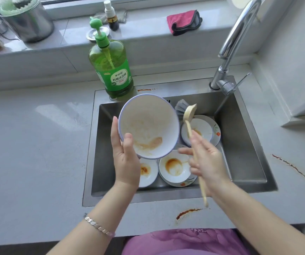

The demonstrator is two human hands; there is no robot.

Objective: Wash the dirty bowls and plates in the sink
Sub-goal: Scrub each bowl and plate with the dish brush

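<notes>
1. Sink point(243, 137): a steel basin is set into a pale counter; the faucet point(240, 34) is mounted at its back right corner. No running water is seen.
2. Detergent bottle point(111, 67): a green pump bottle is stood on the back rim, just behind the raised bowl.
3. Large bowl point(148, 122): it is held tilted above the sink, with brown residue pooled low inside. It is judged rigid, fairly light, slick once wet and breakable if dropped on the crockery beneath. The rim is the best hold, thumb inside.
4. Stained plates point(201, 131) and small bowls point(174, 166) are crowded on the sink floor, so little setting-down room is left.
5. Hands are kept apart: the left hand point(124, 155) is clamped on the bowl's near rim, and the right hand point(206, 159) is closed on the brush handle.
6. Brush point(189, 115): a wooden, long-handled tool is raised beside the bowl, not touching it.
</notes>
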